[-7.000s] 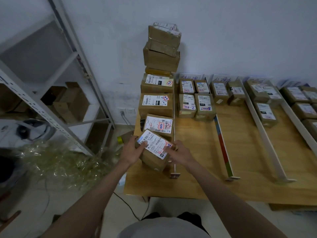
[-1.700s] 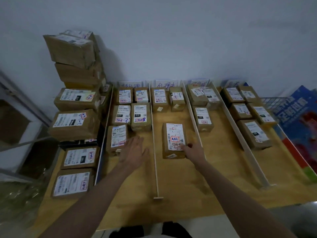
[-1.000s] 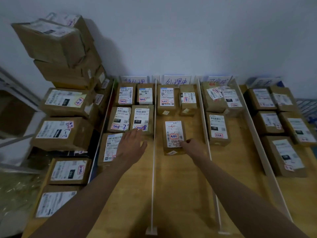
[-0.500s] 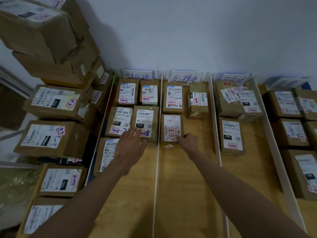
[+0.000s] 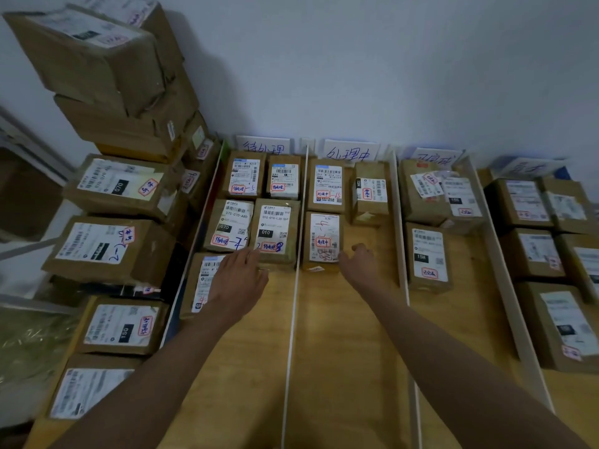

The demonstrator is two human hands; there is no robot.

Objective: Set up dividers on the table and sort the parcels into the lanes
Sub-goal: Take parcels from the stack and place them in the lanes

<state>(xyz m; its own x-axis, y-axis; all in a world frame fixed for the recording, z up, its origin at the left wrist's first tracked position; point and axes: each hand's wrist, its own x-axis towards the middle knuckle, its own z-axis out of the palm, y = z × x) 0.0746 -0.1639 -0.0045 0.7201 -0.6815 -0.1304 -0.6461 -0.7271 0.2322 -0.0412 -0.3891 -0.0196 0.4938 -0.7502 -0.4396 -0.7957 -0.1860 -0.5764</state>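
Your R hand [image 5: 356, 264] sits at the near-right corner of the parcel [image 5: 324, 241] w/ the red-stamped label, fingers loosely curled against its edge; can't tell if it's a grip or just a touch. That parcel lies flat in the lane btwn two white dividers: one [image 5: 293, 306] runs btwn your hands, the other [image 5: 402, 254] just right of your R hand. Beyond the parcel, two more boxes [image 5: 327, 184] sit at the wall end of the same lane. Your L hand [image 5: 238, 280] is flat, fingers straight and relaxed, holding nothing, hovering over or resting on the near box [image 5: 202, 283] in the lane left of the middle divider, fingertips reaching the "010" box [image 5: 274, 233]. Left of your L hand, past a third divider [image 5: 194, 251], is a tall stack of boxes [image 5: 110, 131]. Right of your R hand, a "15H" box [image 5: 428, 257] lies in the next lane. All on the wood table [image 5: 350, 367].
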